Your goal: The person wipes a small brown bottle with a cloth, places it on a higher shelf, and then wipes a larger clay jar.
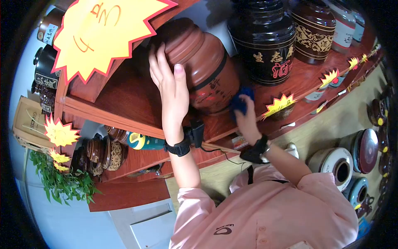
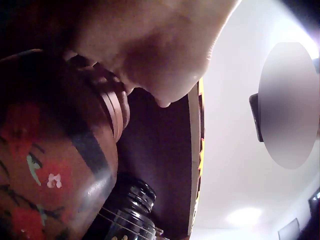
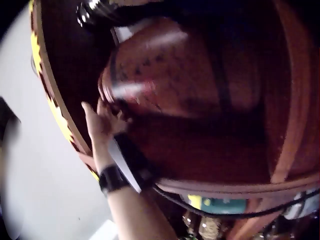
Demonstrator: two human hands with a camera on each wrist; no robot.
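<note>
Brown jar (image 1: 207,70) leans on the wooden shelf (image 1: 124,99) — your left hand (image 1: 170,83) spreads flat on its shoulder, your right hand (image 1: 245,116) pinches a blue cloth (image 1: 240,101) at its base. You seem mid-wipe; the next stroke calls for a steady brace.
</note>
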